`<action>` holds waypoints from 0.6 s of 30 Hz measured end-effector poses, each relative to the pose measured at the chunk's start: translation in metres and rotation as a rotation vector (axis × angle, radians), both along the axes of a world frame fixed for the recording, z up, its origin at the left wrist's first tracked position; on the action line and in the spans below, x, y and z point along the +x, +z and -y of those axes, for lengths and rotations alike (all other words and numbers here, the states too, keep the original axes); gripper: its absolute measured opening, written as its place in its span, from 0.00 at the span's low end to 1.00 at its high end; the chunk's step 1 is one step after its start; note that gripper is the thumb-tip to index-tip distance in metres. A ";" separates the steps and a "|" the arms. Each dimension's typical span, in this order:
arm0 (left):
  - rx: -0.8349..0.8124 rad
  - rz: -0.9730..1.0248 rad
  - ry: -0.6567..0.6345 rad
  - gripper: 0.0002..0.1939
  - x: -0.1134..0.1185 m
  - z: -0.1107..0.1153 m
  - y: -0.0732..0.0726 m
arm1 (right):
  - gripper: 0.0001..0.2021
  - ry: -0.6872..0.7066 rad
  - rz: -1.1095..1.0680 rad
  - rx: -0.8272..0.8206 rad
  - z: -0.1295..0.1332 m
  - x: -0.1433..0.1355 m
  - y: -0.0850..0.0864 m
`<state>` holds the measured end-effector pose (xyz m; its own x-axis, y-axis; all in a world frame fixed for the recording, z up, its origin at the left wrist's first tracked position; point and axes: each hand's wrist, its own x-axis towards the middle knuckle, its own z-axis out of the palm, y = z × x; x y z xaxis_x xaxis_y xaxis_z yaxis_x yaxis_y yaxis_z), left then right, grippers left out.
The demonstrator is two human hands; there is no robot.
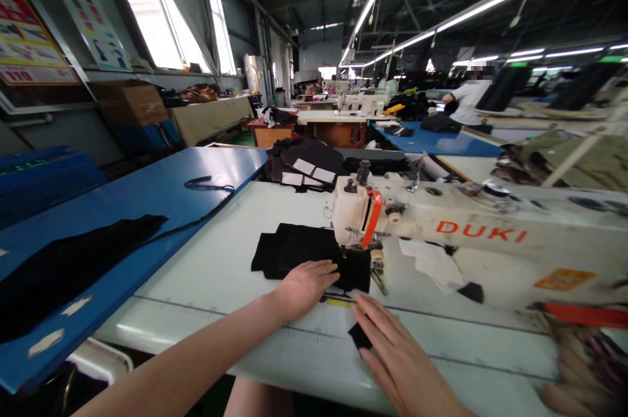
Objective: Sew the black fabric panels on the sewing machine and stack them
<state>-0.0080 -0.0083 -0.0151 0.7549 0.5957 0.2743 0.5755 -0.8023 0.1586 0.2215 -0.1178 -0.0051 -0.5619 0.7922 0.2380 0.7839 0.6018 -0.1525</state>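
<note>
My left hand (pixel 307 286) lies flat, fingers stretched out, on the near edge of a black fabric piece (pixel 294 250). The fabric's right end sits under the head of a white sewing machine (pixel 481 227), close to the presser foot. My right hand (pixel 392 351) rests on the table just in front of the needle area, its fingers extended. A small black scrap (pixel 360 335) shows at its left side, partly covered by the hand. I cannot see the underside of either hand.
White paper or cloth pieces (pixel 434 263) lie under the machine arm. Dark cut fabric (pixel 314 158) is piled behind the table. On the left, a blue table (pixel 196 171) bears a long black cloth (pixel 83 256). A person (pixel 471 99) stands in the background.
</note>
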 end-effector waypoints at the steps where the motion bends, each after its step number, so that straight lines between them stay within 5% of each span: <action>1: 0.002 -0.004 -0.003 0.18 0.000 0.001 0.000 | 0.24 0.016 -0.006 0.016 0.001 0.007 0.001; 7: -0.001 0.002 -0.027 0.17 0.007 -0.003 0.000 | 0.16 0.180 0.027 0.145 -0.004 0.030 0.002; 18: -0.051 0.088 0.014 0.15 0.010 0.001 0.005 | 0.10 0.037 -0.041 0.118 -0.020 -0.001 0.005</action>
<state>0.0016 -0.0093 -0.0100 0.7207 0.6209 0.3083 0.5688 -0.7839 0.2490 0.2209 -0.0979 -0.0001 -0.5783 0.7362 0.3515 0.7553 0.6460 -0.1103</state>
